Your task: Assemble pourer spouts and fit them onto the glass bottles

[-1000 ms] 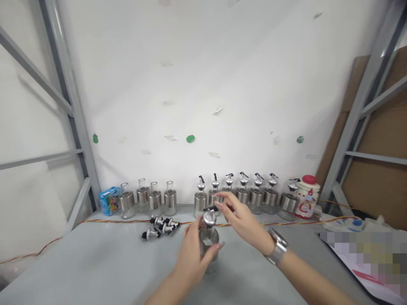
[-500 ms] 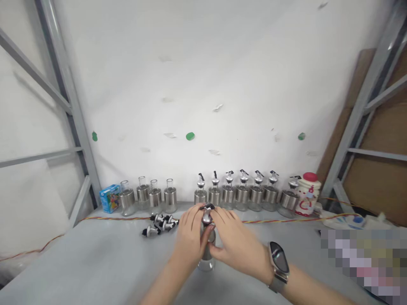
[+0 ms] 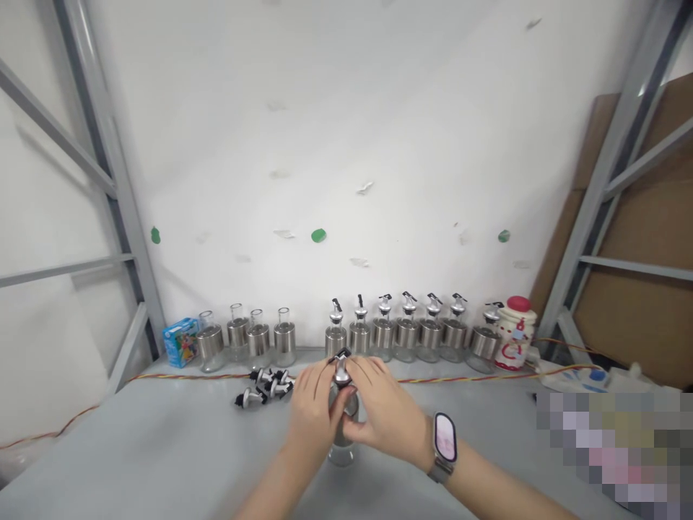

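Observation:
Upright on the grey table stands a glass bottle [image 3: 342, 455] with a metal sleeve, in front of me. A silver and black pour spout [image 3: 341, 371] sits at its top. My left hand [image 3: 312, 404] is closed round the spout from the left, thumb against its lower part. From the other side my right hand [image 3: 387, 408] grips the same spout, its thumb near the bottle's neck. The fingers hide most of the neck and the joint between spout and bottle. Several loose pour spouts [image 3: 277, 388] lie on the table left of my hands.
Along the wall stand several bottles without spouts [image 3: 284, 338] at left and several spouted bottles [image 3: 406, 336] at right. A blue box [image 3: 181, 342] and a red-lidded jar [image 3: 514, 336] flank them. A twisted red-yellow cable [image 3: 460, 378] crosses the table. A power strip [image 3: 574, 377] lies at right.
The view has shifted slightly. My right wrist has turned, so the watch face now shows more fully. Both hands stay round the spout on the bottle.

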{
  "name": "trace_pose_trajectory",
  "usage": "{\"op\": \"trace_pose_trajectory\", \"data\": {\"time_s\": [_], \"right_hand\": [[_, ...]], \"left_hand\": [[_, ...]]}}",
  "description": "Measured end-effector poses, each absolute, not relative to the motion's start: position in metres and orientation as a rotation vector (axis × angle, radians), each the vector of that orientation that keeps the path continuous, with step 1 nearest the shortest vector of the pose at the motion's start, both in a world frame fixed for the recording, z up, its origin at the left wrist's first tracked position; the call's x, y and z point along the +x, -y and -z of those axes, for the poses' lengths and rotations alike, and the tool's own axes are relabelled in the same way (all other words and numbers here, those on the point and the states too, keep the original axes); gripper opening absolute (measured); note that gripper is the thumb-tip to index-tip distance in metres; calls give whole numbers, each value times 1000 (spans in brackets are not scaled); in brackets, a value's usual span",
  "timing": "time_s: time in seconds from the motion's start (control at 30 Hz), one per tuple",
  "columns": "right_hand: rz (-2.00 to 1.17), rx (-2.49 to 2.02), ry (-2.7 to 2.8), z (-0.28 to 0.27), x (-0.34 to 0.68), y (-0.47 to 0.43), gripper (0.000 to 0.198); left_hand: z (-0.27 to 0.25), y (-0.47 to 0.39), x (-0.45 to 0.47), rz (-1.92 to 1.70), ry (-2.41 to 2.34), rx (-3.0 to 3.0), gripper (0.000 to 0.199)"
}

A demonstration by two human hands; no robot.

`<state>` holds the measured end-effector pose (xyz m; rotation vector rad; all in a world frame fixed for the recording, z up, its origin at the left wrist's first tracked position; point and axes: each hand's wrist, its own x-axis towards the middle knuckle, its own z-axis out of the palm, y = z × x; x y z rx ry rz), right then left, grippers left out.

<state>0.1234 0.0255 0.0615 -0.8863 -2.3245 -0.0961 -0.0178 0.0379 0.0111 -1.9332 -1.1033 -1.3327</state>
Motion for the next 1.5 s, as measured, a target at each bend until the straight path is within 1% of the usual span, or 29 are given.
{"op": "trace_pose_trajectory", "data": {"time_s": [0.07, 0.23, 0.37, 0.47, 0.57, 0.67, 0.73, 0.87, 0.93, 0.97, 1.03, 1.13, 1.23, 1.33, 1.4, 1.43, 1.5], "right_hand": [[112, -864, 2304, -59, 124, -28, 31], [246, -808, 2262, -52, 124, -30, 40], [403, -807, 2253, -47, 124, -31, 36], [404, -821, 2258, -46, 123, -31, 34], [243, -838, 2285, -51, 126, -29, 33], [-91, -831, 2315, -58, 136, -27, 36], [-350, -840, 2311, -60, 145, -26, 45], [-859, -864, 2206, -53, 154, -29, 74], [-1046, -806, 2154, -45, 149, -31, 80], [-1110, -780, 2123, -41, 146, -31, 78], [-1157, -788, 2028, -31, 136, -30, 66], [-1028, -928, 1863, -17, 125, -25, 53], [-928, -998, 1791, -10, 124, -24, 53], [-1092, -846, 1854, -13, 129, -31, 58], [-1226, -756, 1905, -15, 131, -37, 64], [-1239, -764, 1908, -16, 130, -38, 65], [-1124, -866, 1869, -14, 127, -36, 63]], "left_hand": [[-11, -38, -17, 1323, 1083, -1910, 27], [-10, -38, -16, 1309, 1089, -1883, 26], [-10, -38, -16, 1290, 1147, -1937, 22], [-11, -38, -17, 1298, 1168, -2000, 24], [-11, -38, -19, 1333, 1191, -2072, 27], [-13, -35, -21, 1440, 1236, -2177, 29], [-15, -33, -22, 1515, 1273, -2250, 31], [-12, -29, -20, 1615, 1368, -2315, 40], [-8, -29, -17, 1648, 1396, -2317, 44], [-6, -29, -16, 1662, 1406, -2314, 43], [-4, -30, -16, 1688, 1418, -2321, 41], [-10, -32, -21, 1736, 1392, -2431, 41], [-25, -32, -28, 1841, 1460, -2612, 42], [-38, -32, -33, 1928, 1660, -2781, 47], [-42, -31, -34, 1973, 1723, -2849, 48], [-43, -31, -34, 1997, 1734, -2849, 47], [-44, -29, -33, 2029, 1743, -2803, 48]]}}
